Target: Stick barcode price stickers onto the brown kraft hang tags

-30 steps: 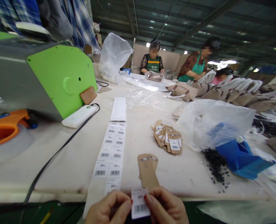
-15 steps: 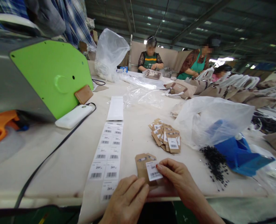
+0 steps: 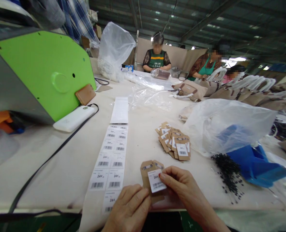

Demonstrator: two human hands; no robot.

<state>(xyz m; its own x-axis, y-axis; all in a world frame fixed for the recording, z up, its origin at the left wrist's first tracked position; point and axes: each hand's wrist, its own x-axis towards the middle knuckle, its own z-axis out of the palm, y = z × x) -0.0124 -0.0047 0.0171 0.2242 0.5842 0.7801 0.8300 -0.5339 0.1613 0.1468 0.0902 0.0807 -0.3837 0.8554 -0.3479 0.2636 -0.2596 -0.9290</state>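
I'm seeing the right hand pinching the price sticker by its right side, thumb and finger clamped. The sticker's lying over the brown tag, close to the near edge of the table. The left hand is resting at the tag's lower part, fingers together; can't tell if it's gripping. Decent bare room is running between the sticker strip and the tag pile. Over right, a clear bag is partly covering the blue container, contents hard to make out, black cords heaping just beside it.
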